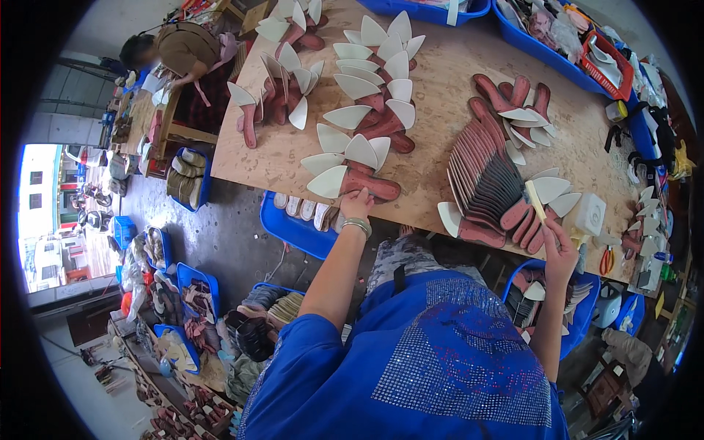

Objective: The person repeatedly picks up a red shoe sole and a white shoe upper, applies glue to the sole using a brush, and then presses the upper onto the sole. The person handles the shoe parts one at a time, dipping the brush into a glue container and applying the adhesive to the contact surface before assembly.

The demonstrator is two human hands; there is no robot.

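My left hand [357, 204] is at the table's front edge, fingers bunched against a reddish insole [378, 185] with a white pointed toe piece [328, 182]. More insoles with white tips lie in a cluster just beyond it. In my right hand [561, 251] is a brush [536, 201] with a pale handle, its head down over a fanned stack of insoles [480, 180]. Dark, wet-looking bands run across that overlapping stack. White tips [557, 194] stick out from its right side. A translucent white container [589, 214] stands right of the brush.
Several insole clusters [370, 73] spread over the wooden table [433, 117]. Orange-handled scissors [607, 260] lie near the right front edge. Blue bins stand below, including one with pale shoe parts [293, 233]. A red basket [607, 64] is at the far right. Another person [187, 55] works at the far left.
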